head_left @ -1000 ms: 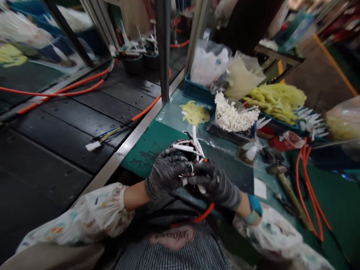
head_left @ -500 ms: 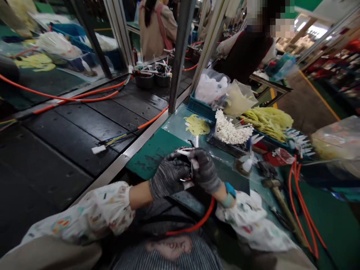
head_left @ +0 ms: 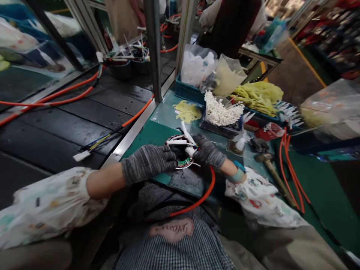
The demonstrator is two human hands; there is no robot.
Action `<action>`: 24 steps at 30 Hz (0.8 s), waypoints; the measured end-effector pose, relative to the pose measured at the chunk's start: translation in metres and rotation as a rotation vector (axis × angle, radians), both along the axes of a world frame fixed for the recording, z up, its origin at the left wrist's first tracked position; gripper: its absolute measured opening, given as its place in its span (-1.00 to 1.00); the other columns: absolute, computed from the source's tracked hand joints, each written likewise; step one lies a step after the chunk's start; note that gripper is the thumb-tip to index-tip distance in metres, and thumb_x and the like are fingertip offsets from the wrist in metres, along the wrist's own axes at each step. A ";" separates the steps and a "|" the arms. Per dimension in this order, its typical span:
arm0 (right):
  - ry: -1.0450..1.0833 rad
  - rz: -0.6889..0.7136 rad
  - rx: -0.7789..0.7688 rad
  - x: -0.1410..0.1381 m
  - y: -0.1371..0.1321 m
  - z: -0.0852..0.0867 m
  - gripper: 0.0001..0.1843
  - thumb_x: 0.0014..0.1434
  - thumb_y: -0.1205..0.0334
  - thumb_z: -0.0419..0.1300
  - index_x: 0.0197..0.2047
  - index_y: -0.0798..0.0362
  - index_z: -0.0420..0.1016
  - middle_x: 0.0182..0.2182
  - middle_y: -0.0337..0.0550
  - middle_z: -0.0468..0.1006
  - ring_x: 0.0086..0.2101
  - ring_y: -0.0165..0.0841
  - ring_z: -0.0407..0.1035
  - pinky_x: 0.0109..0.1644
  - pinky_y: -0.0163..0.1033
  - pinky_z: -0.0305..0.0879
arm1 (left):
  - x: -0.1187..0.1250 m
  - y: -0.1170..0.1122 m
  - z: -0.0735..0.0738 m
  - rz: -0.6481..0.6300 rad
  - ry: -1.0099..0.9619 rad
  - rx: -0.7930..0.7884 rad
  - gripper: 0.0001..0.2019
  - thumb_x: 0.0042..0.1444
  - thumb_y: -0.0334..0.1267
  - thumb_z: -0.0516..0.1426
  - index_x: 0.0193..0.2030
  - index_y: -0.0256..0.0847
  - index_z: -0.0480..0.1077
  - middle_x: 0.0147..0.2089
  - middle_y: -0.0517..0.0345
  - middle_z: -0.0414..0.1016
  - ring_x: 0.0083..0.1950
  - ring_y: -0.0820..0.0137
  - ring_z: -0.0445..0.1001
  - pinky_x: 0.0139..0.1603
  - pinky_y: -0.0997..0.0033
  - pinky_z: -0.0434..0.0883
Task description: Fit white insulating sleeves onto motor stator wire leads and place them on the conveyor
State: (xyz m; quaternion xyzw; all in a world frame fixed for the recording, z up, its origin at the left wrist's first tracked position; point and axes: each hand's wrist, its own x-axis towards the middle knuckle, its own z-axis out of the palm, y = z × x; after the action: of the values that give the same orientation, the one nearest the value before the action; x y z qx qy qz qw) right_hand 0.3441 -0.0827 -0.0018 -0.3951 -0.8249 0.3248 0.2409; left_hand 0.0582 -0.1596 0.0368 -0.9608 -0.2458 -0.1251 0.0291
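A round motor stator (head_left: 184,162) with a metal rim, a green board, coil wires and white sleeves faces up above the front of the green bench. My left hand (head_left: 149,163), in a grey knit glove, grips its left side with the fingers over the rim. On the opposite side my right hand (head_left: 209,152), gloved alike, holds the rim near the white sleeved leads (head_left: 187,133); its fingertips are partly hidden. An orange sleeved cable (head_left: 206,198) curves below the right hand toward my lap.
Flat yellow pieces (head_left: 188,111) lie behind the stator. A tray of white-tipped pieces (head_left: 222,112), bagged parts (head_left: 198,67) and a hammer (head_left: 271,167) are to the right. Left is a black slatted conveyor (head_left: 70,127) with orange cables; a metal post (head_left: 154,52) rises between. A co-worker (head_left: 234,26) sits beyond.
My hands have moved apart to the stator's two sides, uncovering its top and white sleeves. The stator shows lower and further left, and the whole view has shifted downward.
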 end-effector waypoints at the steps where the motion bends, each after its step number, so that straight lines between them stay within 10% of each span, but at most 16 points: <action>1: -0.011 0.092 -0.035 -0.002 0.014 0.005 -0.64 0.26 0.21 0.44 0.13 -0.09 0.74 0.03 -0.11 0.79 -0.04 -0.16 0.66 0.18 0.00 0.67 | 0.001 0.003 0.004 -0.030 -0.007 0.021 -0.61 0.49 -0.45 0.17 0.25 0.13 0.59 0.23 0.24 0.72 0.29 0.32 0.62 0.18 0.35 0.58; 8: 0.032 0.378 -0.211 -0.015 0.057 0.021 -0.77 0.22 0.18 0.52 -0.04 -0.04 0.77 -0.11 -0.24 0.81 -0.15 -0.26 0.68 -0.02 -0.18 0.67 | 0.009 -0.007 0.009 -0.021 -0.133 0.266 -0.72 0.46 -0.46 0.13 0.06 -0.03 0.63 0.17 0.20 0.76 0.33 0.28 0.61 0.38 0.18 0.48; 12: 0.051 0.143 0.096 0.011 0.051 0.024 -0.49 0.26 0.04 0.52 0.24 -0.04 0.72 0.09 -0.05 0.74 0.01 -0.14 0.63 0.18 -0.03 0.59 | 0.009 -0.005 -0.015 0.020 -0.238 0.162 -0.79 0.46 -0.18 0.24 0.15 -0.05 0.61 0.26 0.11 0.74 0.50 0.15 0.52 0.63 0.00 0.31; 17: -0.214 -0.395 0.504 0.046 0.081 0.056 -0.59 0.39 0.12 0.35 0.23 0.03 0.72 0.14 0.16 0.64 0.13 0.07 0.51 0.31 0.19 0.44 | 0.020 -0.001 -0.047 0.059 -0.411 0.187 -0.74 0.30 -0.04 0.46 -0.12 -0.09 0.54 -0.03 0.08 0.77 0.38 0.13 0.61 0.37 0.09 0.53; 24: -0.525 -0.511 0.491 0.011 0.113 0.071 -0.82 0.24 0.29 0.40 -0.07 0.08 0.73 0.27 0.24 0.59 0.31 0.31 0.33 0.41 0.46 0.23 | 0.049 -0.023 -0.065 0.316 -0.501 0.259 -0.70 0.21 -0.05 0.49 -0.11 -0.07 0.52 -0.05 0.07 0.75 0.22 0.05 0.64 0.26 0.00 0.57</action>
State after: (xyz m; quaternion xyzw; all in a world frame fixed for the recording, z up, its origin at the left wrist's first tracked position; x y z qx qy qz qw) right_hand 0.3550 0.0302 0.0691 -0.5866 -0.7866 -0.0622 0.1824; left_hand 0.1072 -0.1825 -0.0286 -0.8382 -0.3736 -0.3820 0.1089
